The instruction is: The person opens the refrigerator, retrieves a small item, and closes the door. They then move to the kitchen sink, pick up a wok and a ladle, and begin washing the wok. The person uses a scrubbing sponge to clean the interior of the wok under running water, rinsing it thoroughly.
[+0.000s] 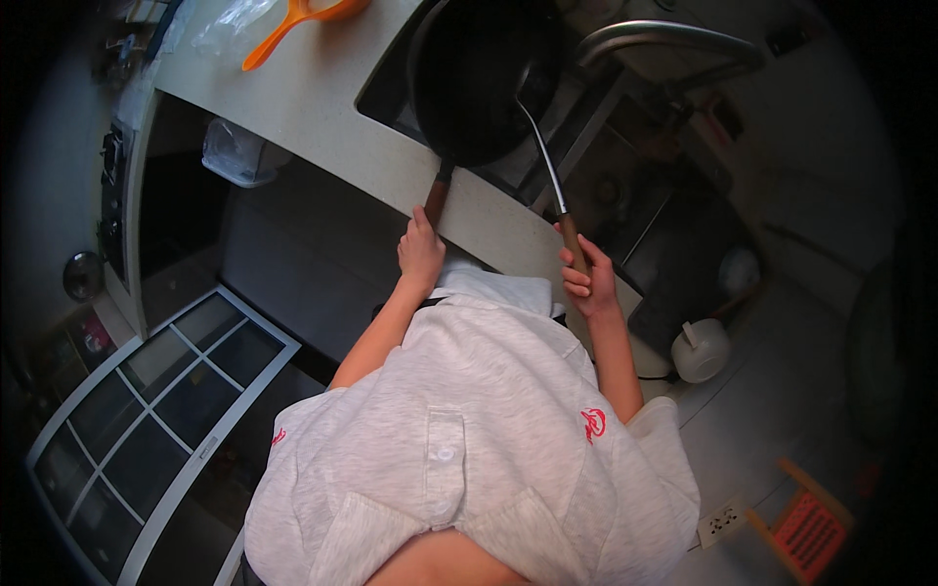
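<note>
My left hand (423, 251) is wrapped around the brown handle of a dark wok (476, 88). The wok sits over the sink basin (381, 95) set in the pale countertop; its inside is too dark to make out. In my right hand (591, 277) is a spatula (544, 150) with a brown grip and a metal shaft. Its dark head reaches into the wok at the right side, and I cannot tell whether it touches the wall. A curved metal faucet (670, 36) arches just right of the wok.
An orange plastic scoop (282, 36) lies on the countertop (293, 99) at the left, beside clear plastic wrap (231, 29). Below the counter hangs a lined plastic bin (236, 154). A white kettle-like appliance (701, 350) stands at right. A glazed framed door (161, 410) is at lower left.
</note>
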Demonstrator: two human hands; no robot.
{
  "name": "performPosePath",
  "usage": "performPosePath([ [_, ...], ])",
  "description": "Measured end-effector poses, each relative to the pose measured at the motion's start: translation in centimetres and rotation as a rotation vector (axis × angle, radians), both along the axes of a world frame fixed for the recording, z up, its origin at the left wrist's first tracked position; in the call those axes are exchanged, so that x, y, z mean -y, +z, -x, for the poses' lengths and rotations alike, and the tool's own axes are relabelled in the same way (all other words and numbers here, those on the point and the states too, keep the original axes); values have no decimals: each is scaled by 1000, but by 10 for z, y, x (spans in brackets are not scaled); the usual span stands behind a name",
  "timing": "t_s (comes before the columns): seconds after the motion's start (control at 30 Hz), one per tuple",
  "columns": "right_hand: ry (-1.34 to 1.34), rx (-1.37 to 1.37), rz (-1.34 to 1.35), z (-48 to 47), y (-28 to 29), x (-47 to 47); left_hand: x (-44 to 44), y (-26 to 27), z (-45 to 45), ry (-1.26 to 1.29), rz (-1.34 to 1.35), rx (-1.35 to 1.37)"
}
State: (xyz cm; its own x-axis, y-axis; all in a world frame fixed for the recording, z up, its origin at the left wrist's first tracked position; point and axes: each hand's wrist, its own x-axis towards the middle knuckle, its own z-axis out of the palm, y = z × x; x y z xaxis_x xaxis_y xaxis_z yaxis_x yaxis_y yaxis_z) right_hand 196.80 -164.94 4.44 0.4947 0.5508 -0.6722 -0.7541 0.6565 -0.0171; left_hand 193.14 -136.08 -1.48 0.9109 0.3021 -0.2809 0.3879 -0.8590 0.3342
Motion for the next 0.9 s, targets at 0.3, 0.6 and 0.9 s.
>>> performPosePath([
  [0.3,-97,-85,-183,7,-7,-33,4,-10,5,-46,-74,10],
  [0.6,-80,-111,-165,5,-9,-34,5,-11,5,-78,-120,-7],
  [0.9,-51,-86,-140,6,-15,-32,6,-12,6,-81,-134,20],
])
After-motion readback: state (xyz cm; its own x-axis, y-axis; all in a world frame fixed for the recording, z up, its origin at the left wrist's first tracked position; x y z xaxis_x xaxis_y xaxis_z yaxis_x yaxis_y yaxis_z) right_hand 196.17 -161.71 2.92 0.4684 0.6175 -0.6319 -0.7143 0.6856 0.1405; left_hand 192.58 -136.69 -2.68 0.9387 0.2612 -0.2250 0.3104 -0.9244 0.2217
